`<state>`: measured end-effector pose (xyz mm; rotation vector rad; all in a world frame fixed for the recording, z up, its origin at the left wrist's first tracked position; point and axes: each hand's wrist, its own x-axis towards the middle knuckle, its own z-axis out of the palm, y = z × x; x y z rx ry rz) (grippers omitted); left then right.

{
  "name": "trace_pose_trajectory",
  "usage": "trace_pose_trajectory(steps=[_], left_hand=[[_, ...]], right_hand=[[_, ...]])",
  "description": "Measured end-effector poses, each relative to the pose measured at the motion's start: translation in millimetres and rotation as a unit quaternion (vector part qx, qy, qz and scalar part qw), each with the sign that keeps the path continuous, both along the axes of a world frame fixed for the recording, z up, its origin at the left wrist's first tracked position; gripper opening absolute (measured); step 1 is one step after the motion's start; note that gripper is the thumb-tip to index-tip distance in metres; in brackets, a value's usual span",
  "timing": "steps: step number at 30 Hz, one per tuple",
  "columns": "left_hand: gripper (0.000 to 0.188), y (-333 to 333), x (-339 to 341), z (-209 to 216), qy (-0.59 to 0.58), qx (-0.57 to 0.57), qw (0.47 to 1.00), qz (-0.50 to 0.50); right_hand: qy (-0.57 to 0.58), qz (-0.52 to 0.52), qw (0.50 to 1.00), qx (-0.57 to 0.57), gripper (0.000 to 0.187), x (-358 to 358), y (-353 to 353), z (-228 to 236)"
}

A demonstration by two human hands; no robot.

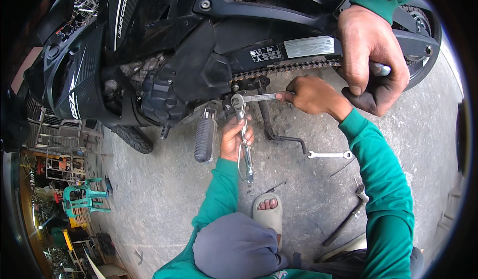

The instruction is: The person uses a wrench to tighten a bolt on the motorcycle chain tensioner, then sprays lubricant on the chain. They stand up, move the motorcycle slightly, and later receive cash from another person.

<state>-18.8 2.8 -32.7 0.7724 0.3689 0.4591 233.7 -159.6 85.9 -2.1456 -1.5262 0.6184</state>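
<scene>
Nearest the camera, another person's hand (369, 42) in a green cuff hangs over the rear of the motorcycle (181, 60), its fingers curled around a small pale object too covered to identify. Below the drive chain (284, 69), beside the ribbed footpeg (204, 138), is the wrench (261, 97), its round head over the top of the chrome tool (247, 154); whether the two are joined, or seated on a fastener, cannot be told. The right hand (313, 95) closes on the far end of the wrench handle, thumb along the bar; the left hand (233, 138) wraps its fingers around the upright chrome tool, whose lower end forms a long loop. Both implements are probably rigid, moderately heavy for their size and hard to damage, though polished metal may slip under oily fingers. The handle end is judged the best hold on the wrench, giving most leverage, with the chrome tool best steadied around its shank. Farther out, a bent dark stand (289, 138) reaches toward a combination spanner (329, 155) lying on the concrete floor (164, 189); nearer the wearer is a sandalled foot (268, 209), and a green plastic chair (84, 199) stands at far left.
</scene>
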Motion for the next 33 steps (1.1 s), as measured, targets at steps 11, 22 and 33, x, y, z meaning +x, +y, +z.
trace_pose_trajectory(steps=[11,22,33], left_hand=[[0.022,9,0,-4,0.035,0.021,0.999,0.005],[0.025,13,3,-6,0.010,0.035,0.999,-0.012],[0.024,17,2,-11,-0.020,-0.001,0.999,-0.030]], right_hand=[[0.041,-0.037,0.997,0.052,0.055,-5,-2,-30],[0.056,-0.096,0.989,0.098,0.050,-13,-7,-34],[-0.020,-0.203,0.926,0.317,0.053,-64,-2,-117]])
